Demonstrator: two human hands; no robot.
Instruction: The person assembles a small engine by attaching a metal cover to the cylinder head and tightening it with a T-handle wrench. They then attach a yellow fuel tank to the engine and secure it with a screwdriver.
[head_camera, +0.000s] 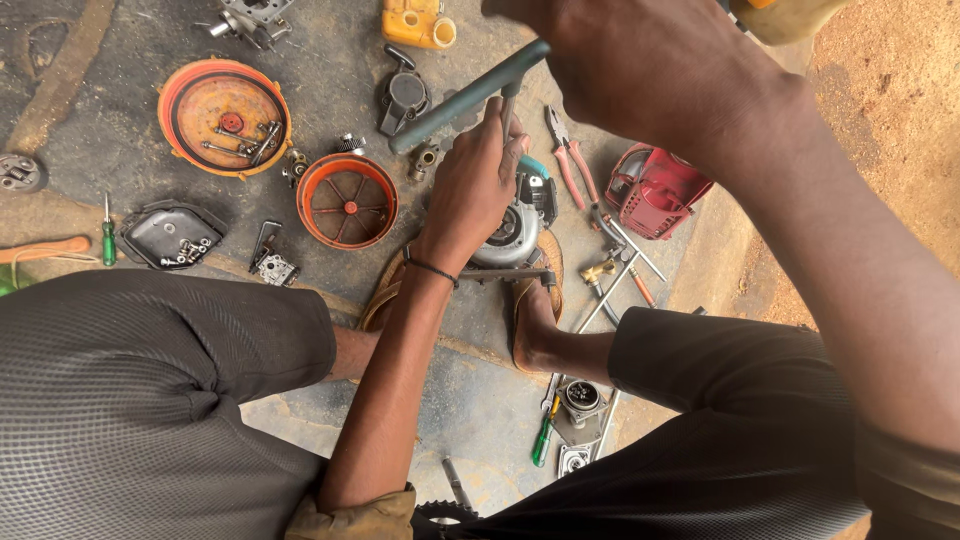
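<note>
1. gripping the t-handle wrench (468, 95), the right hand (640, 70) clenches its top while the left hand (478, 180) grasps the shaft over the small engine (510, 235), pinned between both feet.
2. slipping looks likely if the wrench tilts; knuckles could strike metal.
3. orange covers (225, 115), red housing (655, 190) and pliers (570, 155) crowd nearby.

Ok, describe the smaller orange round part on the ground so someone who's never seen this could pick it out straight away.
Start at the big orange round cover at the upper left of the grey ground, the one with loose metal bits lying in it. Go down and right, toward the left hand: the smaller orange round part lies there. It alone has dark spokes running from a small orange hub.
</note>
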